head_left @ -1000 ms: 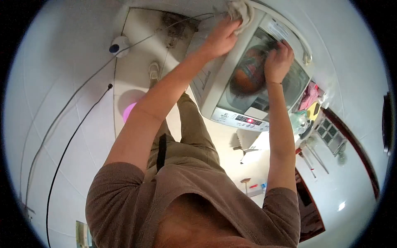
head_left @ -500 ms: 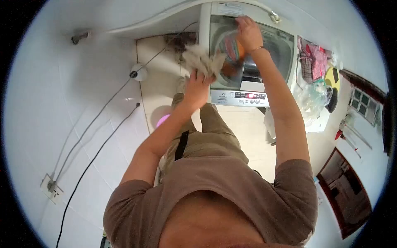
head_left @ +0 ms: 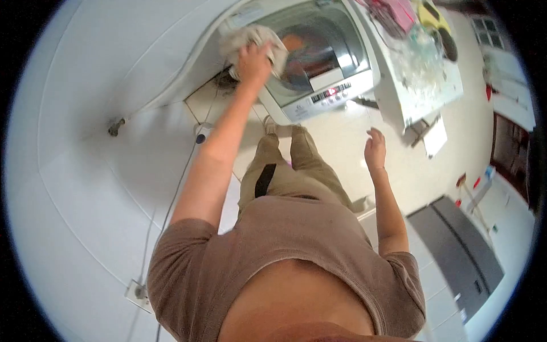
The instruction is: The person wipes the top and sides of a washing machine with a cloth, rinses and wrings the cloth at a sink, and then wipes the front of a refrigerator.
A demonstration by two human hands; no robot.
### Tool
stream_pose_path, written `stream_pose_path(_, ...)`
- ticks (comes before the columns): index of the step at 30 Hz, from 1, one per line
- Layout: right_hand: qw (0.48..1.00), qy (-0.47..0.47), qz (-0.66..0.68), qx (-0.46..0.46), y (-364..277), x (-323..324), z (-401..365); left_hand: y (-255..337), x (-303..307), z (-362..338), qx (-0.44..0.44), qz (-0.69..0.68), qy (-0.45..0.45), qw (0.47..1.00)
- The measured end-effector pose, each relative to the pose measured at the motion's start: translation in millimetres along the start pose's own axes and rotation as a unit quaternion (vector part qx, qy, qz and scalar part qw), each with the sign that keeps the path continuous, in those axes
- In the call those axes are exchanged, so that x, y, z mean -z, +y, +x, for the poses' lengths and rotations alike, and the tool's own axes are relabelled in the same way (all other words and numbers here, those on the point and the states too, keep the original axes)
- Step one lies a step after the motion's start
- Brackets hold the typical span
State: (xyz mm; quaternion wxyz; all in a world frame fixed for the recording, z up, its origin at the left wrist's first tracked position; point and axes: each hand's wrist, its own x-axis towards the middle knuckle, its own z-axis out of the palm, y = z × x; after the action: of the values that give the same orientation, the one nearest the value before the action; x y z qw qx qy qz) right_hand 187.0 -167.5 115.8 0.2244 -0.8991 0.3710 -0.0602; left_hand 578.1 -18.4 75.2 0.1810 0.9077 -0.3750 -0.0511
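My left hand (head_left: pixel 254 64) is closed on a crumpled beige cloth (head_left: pixel 275 53). The cloth lies against the back left part of the top-loading washing machine (head_left: pixel 299 109). Through the machine's clear lid (head_left: pixel 342 40), a dark round drum and something orange (head_left: pixel 294 42) show; I cannot make out what the orange thing is. Lit red digits glow on the control panel (head_left: pixel 330 92). Away from the machine, my right hand (head_left: pixel 375 149) hangs over the floor to the right, its fingers loosely bent and apart, with nothing in it.
To the machine's right stands a white surface (head_left: pixel 450 85) with clear plastic bags (head_left: pixel 421 62), a pink cloth (head_left: pixel 397 14) and a yellow item (head_left: pixel 433 18). A tap (head_left: pixel 116 127) and a socket (head_left: pixel 138 295) are on the left wall. A dark grey cabinet-like box (head_left: pixel 456 251) stands at lower right.
My right hand has left the machine's top and dropped back to the right. My left hand has moved the cloth forward along the machine's left side. The view has turned and shifted.
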Motion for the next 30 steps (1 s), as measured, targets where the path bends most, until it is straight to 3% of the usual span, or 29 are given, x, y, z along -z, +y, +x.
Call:
stream_pose_path(3, 0.978, -0.083, -0.047, -0.187, 57.2, -4.1, -113.0, -12.3, -18.0, 50.5, -0.043, 0.011, 0.093, 0.995)
stream_pose_path(5, 0.947, -0.115, -0.099, -0.284, 90.8, -19.8, -204.4, 0.5, -15.9, 58.2, -0.047, 0.003, 0.052, 0.998)
stream_pose_path(7, 0.875, -0.298, -0.160, -0.346, 123.2, -45.6, -293.5, 21.5, -14.6, 54.7, -0.060, 0.005, 0.036, 0.998)
stream_pose_path(8, 0.839, -0.441, -0.252, -0.192, 175.2, -100.7, -383.0, 33.0, -13.9, 42.6, -0.075, 0.007, 0.031, 0.997)
stream_pose_path(9, 0.788, -0.526, -0.319, -0.006, 220.3, -149.4, -463.8, 44.7, -12.4, 28.6, -0.097, 0.021, 0.029, 0.995)
stream_pose_path(10, 0.795, -0.522, -0.310, -0.017, 204.7, -158.9, -482.6, 54.1, -14.6, 14.5, -0.118, 0.035, 0.028, 0.992)
stream_pose_path(12, 0.804, -0.538, -0.192, -0.166, 161.7, -175.1, -502.7, 73.7, -23.5, -25.3, -0.154, 0.024, -0.018, 0.988)
stream_pose_path(15, 0.845, -0.427, -0.003, -0.321, 66.5, -110.4, -409.9, 103.4, -41.1, -95.2, -0.194, 0.036, -0.059, 0.979)
stream_pose_path(17, 0.844, -0.378, 0.060, -0.374, 48.8, -113.2, -386.1, 122.2, -49.3, -127.7, -0.206, 0.026, -0.052, 0.977)
stream_pose_path(18, 0.836, -0.335, 0.112, -0.420, 47.8, -114.0, -378.9, 131.2, -52.6, -137.6, -0.197, 0.008, -0.069, 0.978)
stream_pose_path(23, 0.847, -0.203, 0.206, -0.445, 74.3, -93.7, -344.3, 177.7, -72.9, -123.2, -0.241, 0.038, -0.086, 0.966)
stream_pose_path(25, 0.843, -0.171, 0.220, -0.461, 91.3, -84.5, -342.7, 198.7, -89.0, -98.6, -0.310, 0.043, -0.117, 0.942)
stream_pose_path(30, 0.819, -0.140, 0.185, -0.524, 159.8, -52.7, -372.6, 269.1, -118.9, 6.2, -0.317, 0.054, -0.133, 0.937)
